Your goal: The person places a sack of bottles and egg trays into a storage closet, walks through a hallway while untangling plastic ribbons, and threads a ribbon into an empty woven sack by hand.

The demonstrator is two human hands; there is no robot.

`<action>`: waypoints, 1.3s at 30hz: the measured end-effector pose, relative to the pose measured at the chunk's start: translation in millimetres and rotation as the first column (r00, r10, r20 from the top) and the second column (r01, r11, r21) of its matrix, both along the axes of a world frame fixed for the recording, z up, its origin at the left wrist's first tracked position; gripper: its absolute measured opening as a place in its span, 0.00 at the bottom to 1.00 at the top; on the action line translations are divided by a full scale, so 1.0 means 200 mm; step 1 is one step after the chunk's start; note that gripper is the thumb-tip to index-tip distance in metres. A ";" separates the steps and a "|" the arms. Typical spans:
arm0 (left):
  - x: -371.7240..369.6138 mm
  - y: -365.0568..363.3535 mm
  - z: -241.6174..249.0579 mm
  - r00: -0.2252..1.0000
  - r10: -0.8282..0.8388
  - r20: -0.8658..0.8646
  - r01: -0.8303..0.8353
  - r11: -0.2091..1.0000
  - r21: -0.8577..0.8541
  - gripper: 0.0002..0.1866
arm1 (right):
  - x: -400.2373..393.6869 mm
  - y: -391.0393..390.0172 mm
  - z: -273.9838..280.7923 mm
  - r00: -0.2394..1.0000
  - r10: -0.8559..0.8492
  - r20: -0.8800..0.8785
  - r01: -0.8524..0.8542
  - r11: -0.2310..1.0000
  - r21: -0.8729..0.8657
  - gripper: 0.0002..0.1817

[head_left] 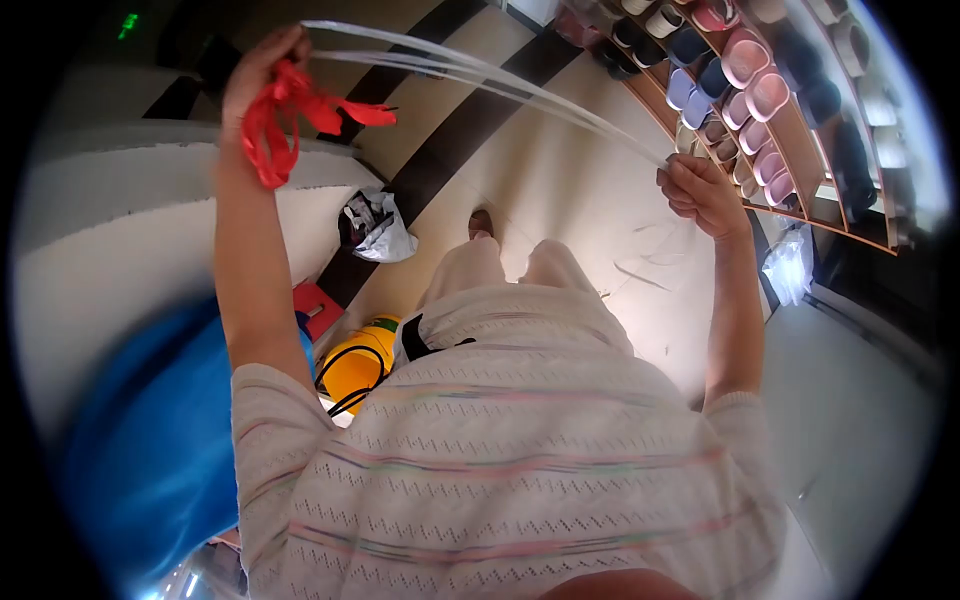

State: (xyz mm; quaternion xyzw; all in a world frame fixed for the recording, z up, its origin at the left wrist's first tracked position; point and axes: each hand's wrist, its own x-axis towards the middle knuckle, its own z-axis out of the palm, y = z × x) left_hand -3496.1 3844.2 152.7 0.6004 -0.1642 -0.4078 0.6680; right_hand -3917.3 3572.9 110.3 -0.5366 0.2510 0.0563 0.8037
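L hand (262,75) is raised, fist closed on a red ribbon (285,118) & one end of the clear strips (470,72). R hand (703,195) grips the other end; strips stretch taut between hands, above the floor (560,180). Shoe rack (770,100) near R hand; yellow bucket (360,362) by person's legs.

floor (560,190) | plastic bag (378,228) | yellow bucket (362,362) | shelf (800,150): slippers (745,60)
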 end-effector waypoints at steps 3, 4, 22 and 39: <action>-0.08 0.15 -0.24 1.000 -0.002 0.011 0.001 0.991 0.134 0.09 | -0.10 0.07 0.00 0.999 -0.042 0.013 0.043 0.996 -0.083 0.13; 0.00 0.17 -0.34 0.994 -0.079 0.072 0.060 0.968 0.242 0.10 | -0.08 0.07 0.01 0.999 -0.049 -0.003 0.049 0.989 -0.139 0.13; 0.96 -0.90 0.11 0.834 -0.522 0.176 0.491 0.850 0.193 0.10 | 2.42 -0.33 0.62 0.964 0.240 -0.115 -0.263 0.920 -0.290 0.14; 0.90 -0.99 0.00 0.936 -0.345 -0.065 0.350 0.934 0.076 0.12 | 2.38 -0.57 0.40 0.898 -0.220 0.380 0.145 0.966 0.216 0.11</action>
